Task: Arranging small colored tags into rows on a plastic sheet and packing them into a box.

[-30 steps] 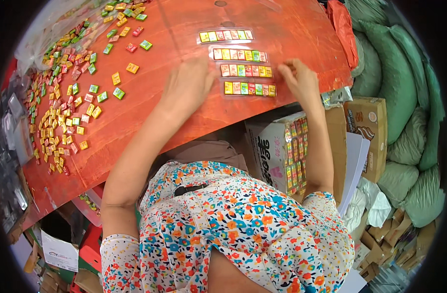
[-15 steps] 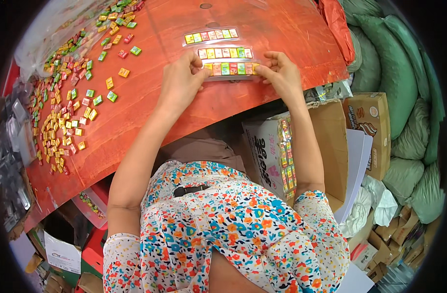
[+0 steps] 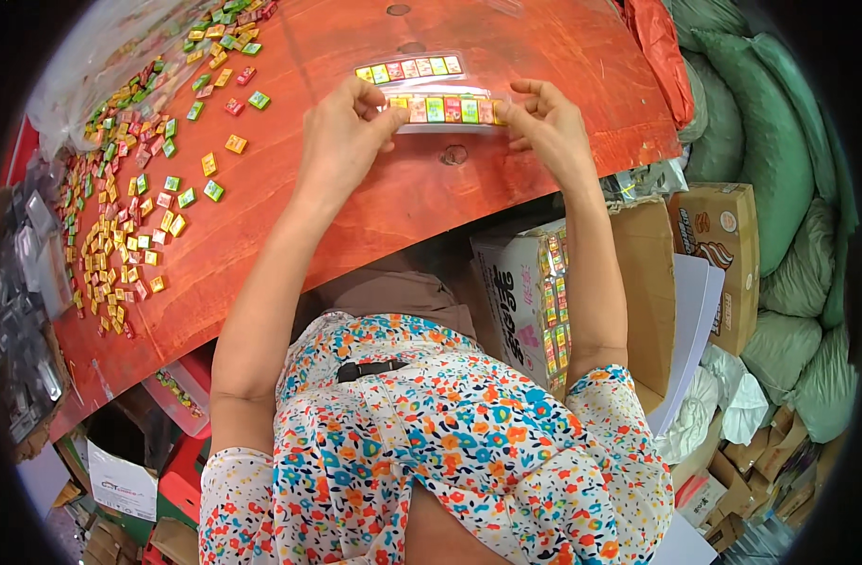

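Note:
Between my hands is a clear strip pack (image 3: 444, 110) filled with a row of small yellow, pink, green and red wrapped pieces. My left hand (image 3: 340, 139) pinches its left end between thumb and fingers. At the right end, my right hand (image 3: 553, 134) grips it with the thumb in front and fingers curled behind. Just beyond lies another filled strip (image 3: 410, 70) on the red table. The held strip covers most of a middle strip, whose clear edge shows behind it.
Many loose wrapped pieces (image 3: 120, 254) are spread over the left of the red table (image 3: 261, 226). A clear plastic bag (image 3: 82, 85) lies at the far left. An open carton (image 3: 638, 292) with filled strips stands right, near green sacks (image 3: 760, 141).
Both hands have moved the held strip slightly away from me. It now overlaps the middle strip, which showed fully before. The farthest strip stays in place.

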`<move>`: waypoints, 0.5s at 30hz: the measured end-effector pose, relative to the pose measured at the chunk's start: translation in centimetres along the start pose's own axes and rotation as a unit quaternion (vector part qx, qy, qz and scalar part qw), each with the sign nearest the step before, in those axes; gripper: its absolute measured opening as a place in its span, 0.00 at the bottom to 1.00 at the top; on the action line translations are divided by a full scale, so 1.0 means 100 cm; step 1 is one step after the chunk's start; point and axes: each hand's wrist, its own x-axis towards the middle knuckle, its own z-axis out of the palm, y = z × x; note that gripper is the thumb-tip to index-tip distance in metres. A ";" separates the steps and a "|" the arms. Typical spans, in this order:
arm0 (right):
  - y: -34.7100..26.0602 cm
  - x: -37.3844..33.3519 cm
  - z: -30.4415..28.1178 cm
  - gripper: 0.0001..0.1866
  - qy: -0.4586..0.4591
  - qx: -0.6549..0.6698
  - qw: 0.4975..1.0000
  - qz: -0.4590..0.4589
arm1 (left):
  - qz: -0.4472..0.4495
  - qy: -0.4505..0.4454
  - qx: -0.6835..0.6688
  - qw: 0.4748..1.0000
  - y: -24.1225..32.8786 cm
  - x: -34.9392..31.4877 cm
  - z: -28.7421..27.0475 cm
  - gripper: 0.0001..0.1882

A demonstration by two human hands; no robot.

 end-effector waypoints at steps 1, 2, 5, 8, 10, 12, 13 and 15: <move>-0.003 0.005 0.000 0.30 0.000 -0.020 1.000 -0.011 | 0.004 0.001 0.010 1.000 0.001 0.005 -0.002 0.15; -0.004 0.011 0.000 0.30 -0.001 -0.020 1.000 -0.012 | 0.004 0.002 0.010 1.000 0.002 0.010 -0.002 0.15; -0.006 0.021 0.003 0.31 -0.012 -0.051 0.999 0.009 | 0.008 -0.001 0.056 0.998 -0.004 0.023 -0.002 0.17; 0.001 0.023 0.012 0.31 -0.017 -0.110 0.993 0.039 | 0.067 0.032 0.231 0.970 -0.021 0.028 0.001 0.19; 0.005 0.025 0.011 0.32 0.004 -0.072 0.997 0.020 | 0.047 0.026 0.186 0.981 -0.020 0.028 0.003 0.21; 0.013 0.024 0.010 0.32 -0.014 -0.044 0.998 0.034 | 0.002 -0.001 0.127 0.992 -0.014 0.022 -0.001 0.21; 0.010 0.025 0.011 0.32 -0.035 -0.015 0.998 0.045 | -0.043 -0.025 0.068 0.996 -0.011 0.019 -0.004 0.21; -0.001 0.022 0.011 0.32 -0.048 0.005 0.998 0.049 | -0.042 -0.004 0.025 0.999 -0.014 0.012 -0.006 0.21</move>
